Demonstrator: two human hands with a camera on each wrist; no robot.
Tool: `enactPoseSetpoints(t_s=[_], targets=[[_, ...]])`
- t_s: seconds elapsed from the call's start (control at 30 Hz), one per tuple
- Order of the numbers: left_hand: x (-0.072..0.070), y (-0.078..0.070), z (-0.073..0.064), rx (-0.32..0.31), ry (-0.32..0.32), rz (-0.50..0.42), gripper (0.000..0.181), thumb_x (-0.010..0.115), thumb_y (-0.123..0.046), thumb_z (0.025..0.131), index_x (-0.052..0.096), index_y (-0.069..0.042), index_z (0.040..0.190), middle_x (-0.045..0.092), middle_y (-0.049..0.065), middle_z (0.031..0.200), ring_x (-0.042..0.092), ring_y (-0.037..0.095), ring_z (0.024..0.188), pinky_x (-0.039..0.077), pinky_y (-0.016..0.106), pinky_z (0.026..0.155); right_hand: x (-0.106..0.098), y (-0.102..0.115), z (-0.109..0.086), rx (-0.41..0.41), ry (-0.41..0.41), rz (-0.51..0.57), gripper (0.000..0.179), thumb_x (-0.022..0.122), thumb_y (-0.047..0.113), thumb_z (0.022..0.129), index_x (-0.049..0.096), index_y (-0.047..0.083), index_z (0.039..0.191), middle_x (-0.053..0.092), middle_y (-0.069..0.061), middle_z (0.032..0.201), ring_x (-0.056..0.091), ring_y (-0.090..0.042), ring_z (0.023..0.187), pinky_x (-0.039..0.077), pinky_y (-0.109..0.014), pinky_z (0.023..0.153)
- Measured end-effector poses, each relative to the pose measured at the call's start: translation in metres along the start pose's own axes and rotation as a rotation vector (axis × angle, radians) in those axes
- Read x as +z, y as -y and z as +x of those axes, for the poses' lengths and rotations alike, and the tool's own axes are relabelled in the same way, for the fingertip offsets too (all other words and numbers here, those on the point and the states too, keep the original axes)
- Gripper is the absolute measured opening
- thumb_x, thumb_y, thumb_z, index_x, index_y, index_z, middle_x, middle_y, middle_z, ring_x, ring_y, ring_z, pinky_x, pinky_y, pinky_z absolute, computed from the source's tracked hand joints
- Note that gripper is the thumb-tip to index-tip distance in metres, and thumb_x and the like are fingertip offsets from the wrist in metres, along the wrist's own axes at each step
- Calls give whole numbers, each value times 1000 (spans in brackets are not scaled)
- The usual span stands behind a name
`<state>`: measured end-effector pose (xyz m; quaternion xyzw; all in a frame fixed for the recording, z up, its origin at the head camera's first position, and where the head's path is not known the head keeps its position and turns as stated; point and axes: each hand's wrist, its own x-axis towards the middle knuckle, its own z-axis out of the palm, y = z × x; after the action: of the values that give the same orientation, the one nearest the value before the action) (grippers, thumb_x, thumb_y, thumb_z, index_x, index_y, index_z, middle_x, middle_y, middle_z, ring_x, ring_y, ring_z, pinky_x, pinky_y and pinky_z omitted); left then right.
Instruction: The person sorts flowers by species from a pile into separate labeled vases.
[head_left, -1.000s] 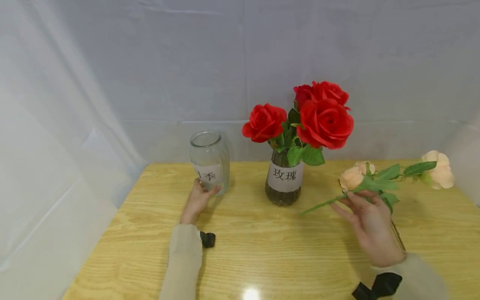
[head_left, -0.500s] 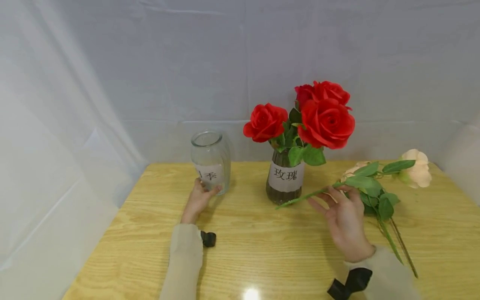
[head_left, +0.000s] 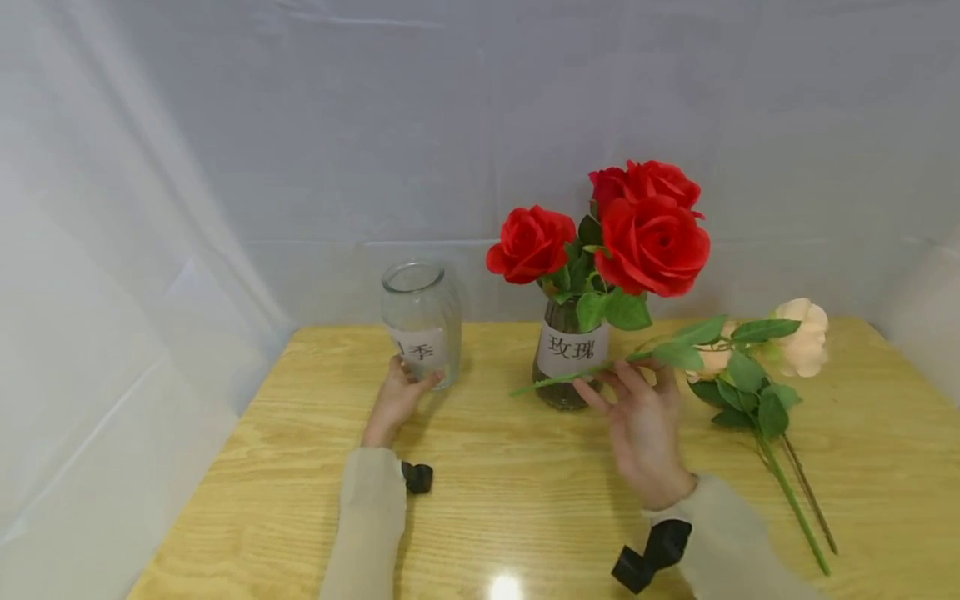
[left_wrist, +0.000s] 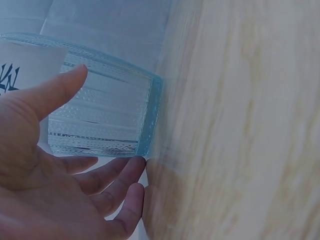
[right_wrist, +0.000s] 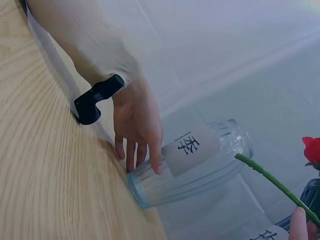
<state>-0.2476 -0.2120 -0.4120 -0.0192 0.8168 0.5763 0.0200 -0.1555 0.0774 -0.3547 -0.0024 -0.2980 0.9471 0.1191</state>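
My left hand (head_left: 395, 400) holds the lower part of a clear glass vase (head_left: 452, 325) with a white label, on the left of the table. In the left wrist view its thumb (left_wrist: 60, 92) lies across the front and the fingers curl at the other side. My right hand (head_left: 645, 425) pinches the green stem of an artificial peach-coloured flower (head_left: 802, 337). The bare stem end points left, passing in front of a dark vase (head_left: 567, 395). In the right wrist view the stem (right_wrist: 270, 177) tip shows near the clear vase's mouth, apart or touching I cannot tell.
Several red roses (head_left: 652, 246) stand in the labelled dark vase, mid-table at the back. More peach flowers (head_left: 712, 358) with leafy stems (head_left: 797, 504) lie on the wooden table (head_left: 480, 500) at the right. A pale cloth (head_left: 375, 125) hangs behind.
My right hand has moved left with the peach flower, drawing it away from the stems lying at the right, its stem end now before the dark vase. The left hand stays at the clear vase.
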Motion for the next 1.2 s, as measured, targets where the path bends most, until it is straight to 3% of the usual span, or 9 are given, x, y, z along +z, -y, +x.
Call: enactPoseSetpoints(t_s=[0.43, 0.8, 0.93, 1.03, 1.2], targets=[[0, 0, 0, 1, 18, -1, 79, 62, -18, 102, 11, 11, 154, 22, 40, 156, 31, 53, 141, 29, 61, 114, 22, -21, 7, -27, -18, -11, 13, 48, -5, 103, 44, 4, 110, 54, -9, 104, 67, -20, 82, 56, -49, 91], [0, 2, 1, 17, 21, -16, 77, 61, -15, 102, 11, 13, 153, 23, 41, 154, 31, 55, 140, 28, 62, 114, 40, -37, 7, -57, -37, 29, 11, 49, -5, 103, 51, 4, 97, 58, -4, 84, 69, -21, 78, 56, -52, 90], [1, 1, 1, 10, 10, -7, 77, 62, -16, 101, 12, 13, 153, 25, 41, 153, 33, 54, 139, 30, 61, 113, 47, -43, 7, -65, -33, 19, 10, 49, -6, 103, 51, 1, 110, 56, -4, 85, 67, -21, 78, 54, -53, 92], [1, 1, 1, 5, 5, 6, 78, 63, -16, 101, 12, 12, 153, 26, 41, 153, 34, 54, 139, 31, 60, 113, 52, -48, 8, -75, -27, 12, 23, 47, -7, 103, 47, 0, 125, 56, -6, 89, 66, -20, 80, 55, -52, 91], [1, 1, 1, 7, 6, 12, 79, 63, -16, 101, 12, 12, 154, 26, 40, 154, 33, 53, 139, 30, 61, 113, 62, -58, 9, -98, -45, 37, 26, 47, -10, 101, 48, -1, 126, 58, -8, 93, 66, -21, 81, 56, -52, 89]])
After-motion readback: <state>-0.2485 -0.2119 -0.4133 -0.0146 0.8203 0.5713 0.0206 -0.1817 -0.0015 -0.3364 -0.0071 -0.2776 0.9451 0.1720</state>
